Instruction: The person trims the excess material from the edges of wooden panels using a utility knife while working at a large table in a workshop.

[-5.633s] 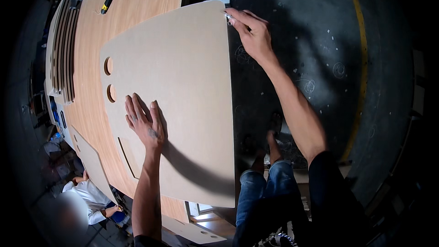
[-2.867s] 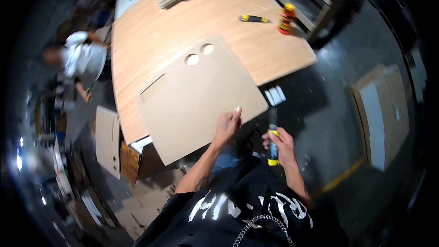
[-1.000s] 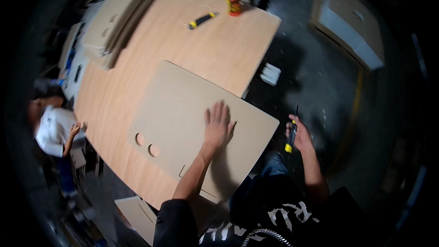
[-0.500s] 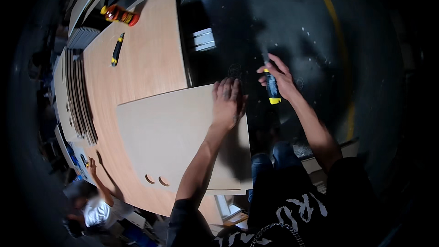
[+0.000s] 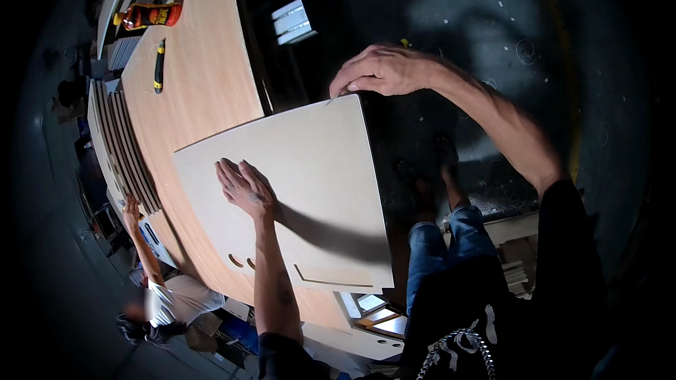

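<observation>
Pale cut board lying flat on the wooden table, my left hand pressed flat on it, fingers spread open, my right hand pinched closed at its far corner, what it grips too small to tell.

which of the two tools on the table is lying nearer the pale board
The slim black and yellow tool. It lies flat on the wooden table, closer to the pale board than the red and yellow tool, which sits farther along near the far end.
</observation>
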`<move>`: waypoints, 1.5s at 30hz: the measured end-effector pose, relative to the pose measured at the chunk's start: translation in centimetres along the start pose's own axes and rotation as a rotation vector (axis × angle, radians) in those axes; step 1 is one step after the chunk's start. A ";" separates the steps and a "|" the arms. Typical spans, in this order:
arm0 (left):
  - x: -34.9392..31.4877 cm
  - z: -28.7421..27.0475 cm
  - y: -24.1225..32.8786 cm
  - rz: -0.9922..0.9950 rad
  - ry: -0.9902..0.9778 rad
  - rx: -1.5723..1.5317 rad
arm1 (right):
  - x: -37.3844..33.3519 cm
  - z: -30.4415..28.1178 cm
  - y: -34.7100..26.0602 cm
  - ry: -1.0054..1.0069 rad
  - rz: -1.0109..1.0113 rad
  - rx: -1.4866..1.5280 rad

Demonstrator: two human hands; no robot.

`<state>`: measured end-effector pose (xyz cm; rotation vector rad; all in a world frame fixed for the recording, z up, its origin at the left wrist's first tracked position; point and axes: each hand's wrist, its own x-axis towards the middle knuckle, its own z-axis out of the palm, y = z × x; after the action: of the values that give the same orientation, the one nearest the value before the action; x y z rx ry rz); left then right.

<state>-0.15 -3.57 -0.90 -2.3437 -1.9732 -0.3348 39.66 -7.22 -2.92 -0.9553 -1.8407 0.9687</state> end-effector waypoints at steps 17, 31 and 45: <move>0.0 0.1 1.2 0.005 0.036 -0.016 | -5.0 1.6 -1.7 0.202 -0.017 -0.437; 0.4 -0.1 0.5 0.034 0.070 -0.003 | 0.0 -0.5 -1.3 -0.117 -0.189 -0.591; 0.3 0.3 0.4 0.017 0.057 -0.002 | -1.4 0.4 -1.4 -0.002 -0.185 -0.658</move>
<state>0.35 -3.30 -1.05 -2.3231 -1.9280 -0.3975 39.48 -9.08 -2.24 -1.1271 -2.2525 0.2379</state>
